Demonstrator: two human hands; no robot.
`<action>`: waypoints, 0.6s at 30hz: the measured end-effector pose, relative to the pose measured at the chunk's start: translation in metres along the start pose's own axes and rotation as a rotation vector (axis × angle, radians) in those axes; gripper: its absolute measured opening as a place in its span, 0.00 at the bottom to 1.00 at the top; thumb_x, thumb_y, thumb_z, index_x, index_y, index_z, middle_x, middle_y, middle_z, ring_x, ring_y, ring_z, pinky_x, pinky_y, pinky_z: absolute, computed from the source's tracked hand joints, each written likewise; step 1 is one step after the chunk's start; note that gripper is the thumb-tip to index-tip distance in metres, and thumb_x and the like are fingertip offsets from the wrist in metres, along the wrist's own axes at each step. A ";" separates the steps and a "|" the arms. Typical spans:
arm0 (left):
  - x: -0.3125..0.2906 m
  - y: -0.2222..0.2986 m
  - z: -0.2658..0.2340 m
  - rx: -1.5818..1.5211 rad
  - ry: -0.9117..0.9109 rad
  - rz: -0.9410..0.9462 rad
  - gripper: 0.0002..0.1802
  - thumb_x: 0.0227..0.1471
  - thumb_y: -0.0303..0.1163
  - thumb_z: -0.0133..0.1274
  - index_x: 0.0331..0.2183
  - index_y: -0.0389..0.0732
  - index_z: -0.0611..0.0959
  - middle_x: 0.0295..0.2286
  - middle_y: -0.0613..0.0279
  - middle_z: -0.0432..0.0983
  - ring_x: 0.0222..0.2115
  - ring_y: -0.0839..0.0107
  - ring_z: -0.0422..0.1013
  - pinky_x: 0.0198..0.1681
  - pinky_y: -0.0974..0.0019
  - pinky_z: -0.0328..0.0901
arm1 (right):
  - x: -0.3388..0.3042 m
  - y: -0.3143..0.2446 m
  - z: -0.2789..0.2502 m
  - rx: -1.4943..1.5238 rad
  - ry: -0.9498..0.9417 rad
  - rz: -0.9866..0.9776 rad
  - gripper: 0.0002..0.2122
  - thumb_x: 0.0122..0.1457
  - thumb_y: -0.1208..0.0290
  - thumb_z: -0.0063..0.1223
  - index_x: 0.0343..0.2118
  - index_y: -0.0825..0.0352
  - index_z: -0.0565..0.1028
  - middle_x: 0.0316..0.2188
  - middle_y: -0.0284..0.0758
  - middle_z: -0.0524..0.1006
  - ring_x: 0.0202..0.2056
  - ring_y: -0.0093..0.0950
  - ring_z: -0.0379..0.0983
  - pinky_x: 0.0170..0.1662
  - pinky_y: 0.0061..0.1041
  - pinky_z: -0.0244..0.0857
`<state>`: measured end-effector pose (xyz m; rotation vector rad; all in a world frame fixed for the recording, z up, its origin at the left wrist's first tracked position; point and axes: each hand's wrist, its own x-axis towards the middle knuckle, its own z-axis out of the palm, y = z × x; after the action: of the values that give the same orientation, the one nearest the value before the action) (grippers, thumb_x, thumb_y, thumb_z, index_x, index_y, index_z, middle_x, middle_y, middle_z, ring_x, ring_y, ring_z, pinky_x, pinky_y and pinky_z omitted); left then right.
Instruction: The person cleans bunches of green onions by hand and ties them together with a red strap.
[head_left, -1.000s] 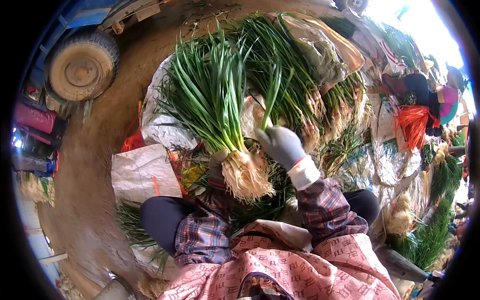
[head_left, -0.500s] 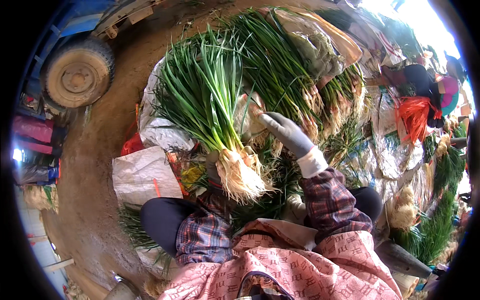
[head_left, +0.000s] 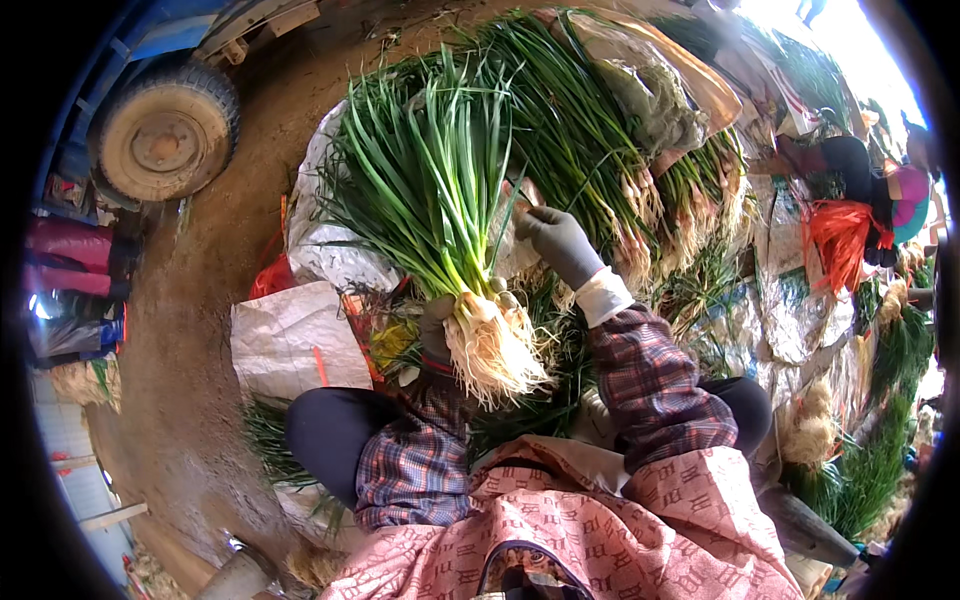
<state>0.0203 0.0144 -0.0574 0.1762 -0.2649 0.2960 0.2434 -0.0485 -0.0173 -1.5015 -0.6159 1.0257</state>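
Observation:
A thick bunch of green garlic [head_left: 455,215], with long flat leaves, pale bulbs and shaggy roots, rests tilted in my left hand [head_left: 437,325]. That hand wears a grey glove and is closed around the lower stems, partly hidden behind the bulbs. To the right of the stems, my right hand [head_left: 565,245], also gloved in grey, has its fingers curled together. Whatever they may pinch is too small to make out. Just beyond it lies a large pile of the same garlic [head_left: 560,130], roots toward me.
White woven sacks [head_left: 300,340] lie at left beside a red bag [head_left: 272,278]. A vehicle wheel [head_left: 163,145] stands on the dirt floor at far left. Another person [head_left: 905,190] sits at far right near red strips [head_left: 838,235]. More garlic bundles [head_left: 875,470] lie at right.
My right hand's outstretched fingers have curled together, and the hand has shifted slightly left, nearer the stems. My left hand still grips the bunch. The whole view has shifted a little.

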 end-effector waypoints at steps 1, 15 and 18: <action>-0.001 0.000 0.001 -0.032 -0.022 -0.035 0.38 0.53 0.41 0.54 0.60 0.36 0.60 0.51 0.44 0.68 0.46 0.47 0.69 0.46 0.43 0.67 | 0.000 0.003 0.005 0.096 0.072 0.050 0.20 0.62 0.53 0.53 0.34 0.71 0.78 0.27 0.32 0.77 0.30 0.21 0.70 0.36 0.23 0.65; -0.007 -0.021 0.030 -0.038 0.099 0.186 0.28 0.55 0.43 0.48 0.52 0.36 0.72 0.46 0.46 0.72 0.43 0.50 0.70 0.45 0.44 0.67 | -0.037 -0.017 -0.003 -1.206 0.207 -0.002 0.13 0.55 0.58 0.50 0.37 0.58 0.80 0.30 0.40 0.80 0.34 0.45 0.78 0.36 0.40 0.70; -0.007 -0.024 0.042 0.175 0.343 0.305 0.29 0.56 0.49 0.48 0.52 0.38 0.71 0.42 0.47 0.74 0.37 0.54 0.73 0.42 0.47 0.69 | -0.055 -0.012 -0.027 -1.292 -0.986 0.140 0.25 0.56 0.47 0.50 0.53 0.56 0.74 0.53 0.32 0.75 0.55 0.32 0.69 0.58 0.34 0.61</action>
<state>0.0117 -0.0189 -0.0230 0.2547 0.0774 0.6451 0.2422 -0.1060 0.0072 -2.0214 -2.1962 1.5875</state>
